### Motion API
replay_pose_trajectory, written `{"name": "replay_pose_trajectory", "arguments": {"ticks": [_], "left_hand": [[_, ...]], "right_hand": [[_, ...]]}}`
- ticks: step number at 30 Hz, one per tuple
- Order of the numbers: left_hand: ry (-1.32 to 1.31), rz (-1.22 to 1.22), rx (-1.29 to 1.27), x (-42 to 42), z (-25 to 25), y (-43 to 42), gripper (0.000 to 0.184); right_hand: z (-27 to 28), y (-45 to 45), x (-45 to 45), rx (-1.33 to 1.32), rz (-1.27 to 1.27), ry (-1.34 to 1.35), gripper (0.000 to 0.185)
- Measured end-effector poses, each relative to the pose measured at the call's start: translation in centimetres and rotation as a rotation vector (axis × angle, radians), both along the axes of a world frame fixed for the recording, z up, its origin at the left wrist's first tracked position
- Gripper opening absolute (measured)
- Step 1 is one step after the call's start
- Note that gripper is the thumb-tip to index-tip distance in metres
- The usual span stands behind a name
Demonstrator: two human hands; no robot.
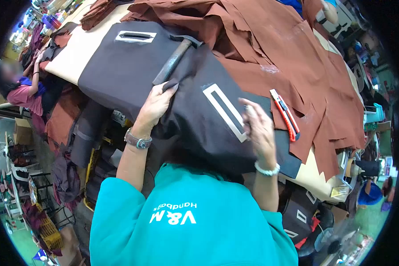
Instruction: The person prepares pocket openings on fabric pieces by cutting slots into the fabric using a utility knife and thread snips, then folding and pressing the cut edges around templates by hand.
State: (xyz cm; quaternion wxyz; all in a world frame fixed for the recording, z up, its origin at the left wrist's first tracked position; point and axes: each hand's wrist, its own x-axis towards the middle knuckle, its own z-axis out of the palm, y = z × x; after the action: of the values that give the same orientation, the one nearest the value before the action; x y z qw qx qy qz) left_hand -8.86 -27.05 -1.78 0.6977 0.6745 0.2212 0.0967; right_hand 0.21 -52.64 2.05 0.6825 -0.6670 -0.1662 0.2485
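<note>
A large dark leather or fabric panel [119, 66] drapes over the table's near edge. My left hand [157, 104], a watch at its wrist, pinches a fold of this panel. Just beyond those fingers a hammer [173, 60] lies on the panel, its head pointing away. White strips form a long rectangular frame [222, 115] on the panel's right part. Beside that frame is my right hand [259, 126], fingers bent together; whatever sits between them is too blurred to make out. A second, smaller white frame [135, 40] around a dark slot shows at the panel's far left.
A red and white box cutter [285, 116] lies right of my right hand. Brown leather sheets [297, 71] cover the table's far and right parts. A co-worker in pink [29, 93] is at the left; another person's hand [330, 12] shows at the top right.
</note>
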Motion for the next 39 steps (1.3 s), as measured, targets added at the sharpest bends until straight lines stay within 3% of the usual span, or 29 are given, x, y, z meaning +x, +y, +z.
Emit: {"name": "replay_pose_trajectory", "arguments": {"ticks": [3,6,9,13,14,17,21,23,25,28,31,35,39], "left_hand": [[0.175,-0.087,0.09,0.5,1.8,-1.2,0.042],[0.197,-0.327,0.269,0.2,1.1,-1.1,0.046],[0.076,-0.072,0.417,0.4,-1.3,-1.3,0.042],[-0.084,0.039,-0.195,0.9,-0.3,-4.5,0.029],[-0.085,0.061,-0.207,1.2,0.1,-5.3,0.042],[0.076,0.004,0.035,1.6,0.3,-5.6,0.054],[0.056,-0.068,0.209,1.0,1.2,-6.4,0.048],[0.033,0.006,0.155,1.2,0.2,-6.3,0.038],[-0.058,0.011,-0.145,1.3,0.3,-7.1,0.036],[-0.169,0.264,-0.302,2.1,-1.4,-8.5,0.033],[-0.255,0.109,-0.467,1.9,2.0,-9.7,0.033],[-0.166,0.15,-0.699,2.3,2.2,-10.4,0.027],[-0.131,0.148,-0.739,2.2,2.5,-10.5,0.027]], "right_hand": [[-2.5,2.0,-0.5,0.121,0.057,0.278,0.031],[-2.3,1.5,-1.4,0.115,0.007,0.281,0.035],[-2.0,1.0,-2.5,0.176,-0.038,0.321,0.038],[-2.6,0.8,-3.7,0.261,-0.079,0.362,0.035],[-2.6,1.0,-4.0,0.27,-0.102,0.357,0.035],[-2.8,1.2,-4.1,0.3,-0.126,0.342,0.034],[-2.8,0.9,-4.1,0.352,-0.135,0.353,0.033],[-3.0,0.7,-4.1,0.359,-0.11,0.361,0.033],[-2.9,0.6,-4.1,0.361,-0.098,0.371,0.032],[-2.5,0.6,-4.1,0.365,-0.096,0.398,0.031],[-2.5,0.5,-4.1,0.373,-0.089,0.438,0.03],[-2.4,0.2,-3.9,0.367,-0.087,0.492,0.028],[-1.8,-0.3,-3.5,0.308,-0.063,0.561,0.029]]}}
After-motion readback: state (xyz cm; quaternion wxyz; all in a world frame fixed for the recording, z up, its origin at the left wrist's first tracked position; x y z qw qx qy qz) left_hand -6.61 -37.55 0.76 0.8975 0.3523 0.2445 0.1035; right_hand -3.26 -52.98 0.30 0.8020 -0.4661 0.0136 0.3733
